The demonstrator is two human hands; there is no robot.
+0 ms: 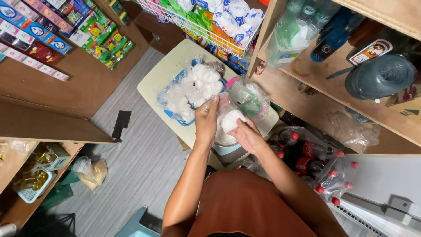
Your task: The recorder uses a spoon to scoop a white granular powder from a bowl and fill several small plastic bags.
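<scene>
My left hand (206, 120) pinches the top of a small clear plastic bag (230, 119) filled with white powder. My right hand (247, 136) cups the same bag from below and the side. Under the bag sits a container of white powder (223, 139) on a pale blue base. Just beyond my hands a blue basket (174, 115) holds several filled clear bags of white powder (199, 83). A bundle of clear plastic bags (250, 98) lies to the right of the basket. All of it rests on a small cream table (160, 74).
Wooden shelves on the right carry bottles and a grey roll of bags (380, 75). Red-capped dark bottles (315, 162) in plastic wrap stand at lower right. A wire rack of snack packets (210, 22) hangs behind the table. A wooden counter (66, 92) is on the left.
</scene>
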